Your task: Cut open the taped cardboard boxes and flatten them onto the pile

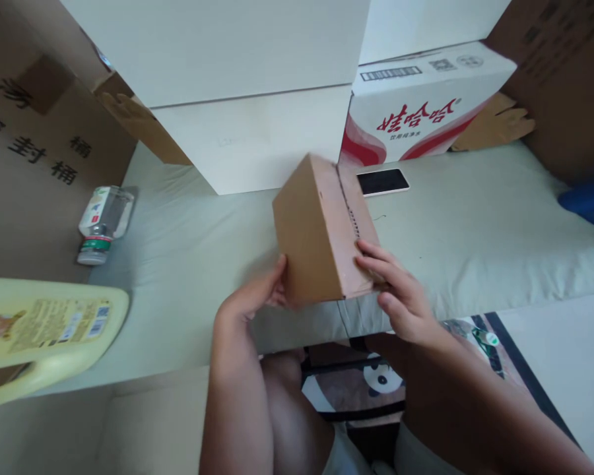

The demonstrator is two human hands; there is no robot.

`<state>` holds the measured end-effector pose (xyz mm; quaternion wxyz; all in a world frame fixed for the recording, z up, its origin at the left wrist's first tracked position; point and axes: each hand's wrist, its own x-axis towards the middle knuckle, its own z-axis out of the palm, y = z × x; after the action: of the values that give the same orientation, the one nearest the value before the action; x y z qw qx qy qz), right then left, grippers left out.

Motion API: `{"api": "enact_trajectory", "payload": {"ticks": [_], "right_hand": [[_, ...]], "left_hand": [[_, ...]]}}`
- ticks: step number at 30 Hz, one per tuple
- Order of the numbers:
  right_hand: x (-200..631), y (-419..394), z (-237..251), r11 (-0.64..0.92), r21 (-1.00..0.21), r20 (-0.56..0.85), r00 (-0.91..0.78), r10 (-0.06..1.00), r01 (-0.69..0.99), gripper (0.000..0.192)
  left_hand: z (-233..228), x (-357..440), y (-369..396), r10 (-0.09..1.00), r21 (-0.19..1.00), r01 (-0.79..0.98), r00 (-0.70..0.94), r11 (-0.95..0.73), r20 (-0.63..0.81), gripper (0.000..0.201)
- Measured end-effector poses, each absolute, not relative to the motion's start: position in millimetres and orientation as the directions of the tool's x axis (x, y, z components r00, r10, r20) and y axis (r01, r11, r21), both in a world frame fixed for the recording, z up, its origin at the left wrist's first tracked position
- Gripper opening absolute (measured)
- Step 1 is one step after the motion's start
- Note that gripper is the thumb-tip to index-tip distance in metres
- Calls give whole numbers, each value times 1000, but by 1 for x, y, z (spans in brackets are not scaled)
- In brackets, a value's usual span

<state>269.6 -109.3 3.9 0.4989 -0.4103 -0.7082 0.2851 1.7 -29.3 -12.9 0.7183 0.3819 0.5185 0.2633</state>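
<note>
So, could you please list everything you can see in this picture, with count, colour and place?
small cardboard box: one, brown, tilted over the near edge of the bed, held between both hands
bed: one, pale green sheet, across the middle
phone: one, dark screen with white rim, flat on the bed behind the small box
white boxes: two, stacked, at the back
printed carton: one, white with red lettering, back right
bottle: one, clear with green cap, lying at the left
yellow jug: one, near left
brown cartons: large, far left and far right
blue thing: one, right edge
panda rug: one, on the floor below
left hand: one, on the box's near left side
right hand: one, fingers on the box's right face
</note>
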Motion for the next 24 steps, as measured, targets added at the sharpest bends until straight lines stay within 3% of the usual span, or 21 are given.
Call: {"api": "enact_trajectory", "payload": {"ticks": [1,2,3,4,6,8,10,11,13,15,17,19,20,22,24], "right_hand": [[271,-109,2,498,-811,486,-119,866,308,38],[271,-110,-1,501,-804,504,-81,860,321,35],[271,-110,-5,507,-794,522,-52,852,335,35],[270,-110,-7,516,-784,538,-35,842,345,37],[266,-109,-10,530,-773,547,-57,835,348,42],[262,-108,-9,545,-765,538,-125,834,345,34],[259,-107,-6,560,-765,518,-215,828,317,25],[260,-107,-4,568,-771,509,-256,822,290,23],[263,-105,-4,561,-785,489,-295,821,261,21],[268,-101,-6,458,-791,421,-181,889,406,25],[274,-95,-9,152,-714,258,55,965,683,29],[279,-87,-12,-177,-495,35,223,974,851,44],[281,-84,-14,-258,-382,-72,250,966,888,54],[283,-78,-16,-286,-259,-214,234,948,923,65],[286,-76,-19,-261,-286,-237,196,952,922,64]], "left_hand": [[-10,0,-31,634,747,260,404,611,-660,73],[-6,-1,-30,569,704,408,415,581,-710,75],[-3,-3,-29,536,669,527,406,525,-740,74],[0,-4,-27,596,680,568,368,463,-713,70],[1,-5,-20,828,771,538,216,341,-517,60],[-2,-5,-14,986,890,428,-10,156,-168,59],[-5,-3,-11,978,935,337,-134,-106,160,63],[-7,-2,-10,955,922,317,-118,-222,271,63],[-10,1,-10,925,879,313,-8,-360,381,58],[-13,3,-11,918,861,324,63,-391,392,53],[-17,4,-11,917,860,325,74,-393,391,56],[-20,5,-11,911,853,327,67,-406,407,59],[-21,5,-10,907,849,330,68,-413,415,59],[-22,5,-9,902,843,329,79,-425,424,59],[-20,6,-9,898,840,323,89,-436,432,58]]}}
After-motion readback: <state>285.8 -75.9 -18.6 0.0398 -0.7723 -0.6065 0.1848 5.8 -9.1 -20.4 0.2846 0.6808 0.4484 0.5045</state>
